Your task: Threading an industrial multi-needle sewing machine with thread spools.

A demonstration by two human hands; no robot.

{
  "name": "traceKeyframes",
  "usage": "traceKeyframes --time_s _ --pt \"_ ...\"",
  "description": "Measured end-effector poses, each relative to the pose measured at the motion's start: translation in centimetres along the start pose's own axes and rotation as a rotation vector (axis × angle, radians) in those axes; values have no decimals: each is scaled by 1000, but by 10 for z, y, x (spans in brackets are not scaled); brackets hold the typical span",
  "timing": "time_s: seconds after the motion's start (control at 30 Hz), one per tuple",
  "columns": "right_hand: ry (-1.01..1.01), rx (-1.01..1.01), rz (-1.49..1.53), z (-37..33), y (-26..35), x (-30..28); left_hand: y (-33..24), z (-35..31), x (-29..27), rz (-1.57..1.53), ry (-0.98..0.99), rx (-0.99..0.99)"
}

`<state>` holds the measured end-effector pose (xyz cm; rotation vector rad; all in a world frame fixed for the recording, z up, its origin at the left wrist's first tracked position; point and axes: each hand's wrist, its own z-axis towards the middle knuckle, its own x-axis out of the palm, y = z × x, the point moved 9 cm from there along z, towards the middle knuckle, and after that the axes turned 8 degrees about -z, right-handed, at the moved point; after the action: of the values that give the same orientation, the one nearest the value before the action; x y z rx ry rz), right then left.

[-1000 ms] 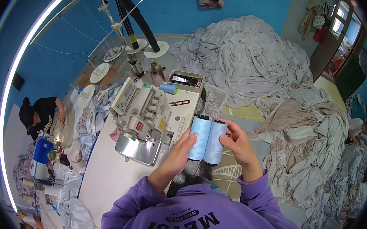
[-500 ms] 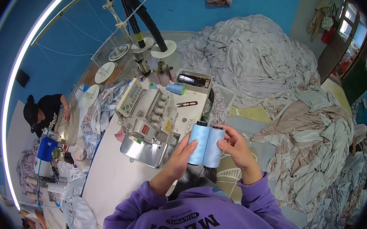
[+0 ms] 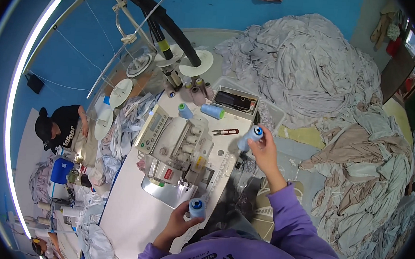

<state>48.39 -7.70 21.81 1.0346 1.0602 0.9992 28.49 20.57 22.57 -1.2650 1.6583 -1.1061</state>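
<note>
My left hand point(image 3: 179, 223) is closed round a light blue thread spool point(image 3: 197, 208), held over the near edge of the sewing table with its dark-cored end facing up. Farther off to the right, my right hand point(image 3: 265, 151) grips a second light blue thread spool point(image 3: 248, 139), tilted beside the table's right edge. An overlock sewing machine point(image 3: 177, 146) with a control panel stands on the table between and left of my hands. Red-handled thread snips point(image 3: 226, 132) lie just left of the right-hand spool. Two more blue spools point(image 3: 212, 111) sit behind the machine.
Behind the snips is an open box point(image 3: 255, 109) with a dark phone-like object. White thread-stand discs point(image 3: 121, 93) and black hoses point(image 3: 194, 55) rise at the back. Large heaps of grey fabric point(image 3: 309, 69) fill the right side. Another person point(image 3: 66, 128) works at the left.
The two spools, held side by side before, are now apart. My left hand has come nearer and left; my right hand has gone farther forward. The whole view has shifted slightly.
</note>
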Motion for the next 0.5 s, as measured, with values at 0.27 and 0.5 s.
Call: traceKeyframes --time_s 0.27,0.5 --pt "-24 -270 -418 91 -24 68 -12 16 4 172 -114 76" --pt "32 -245 -520 100 -56 88 -18 27 4 192 -130 61"
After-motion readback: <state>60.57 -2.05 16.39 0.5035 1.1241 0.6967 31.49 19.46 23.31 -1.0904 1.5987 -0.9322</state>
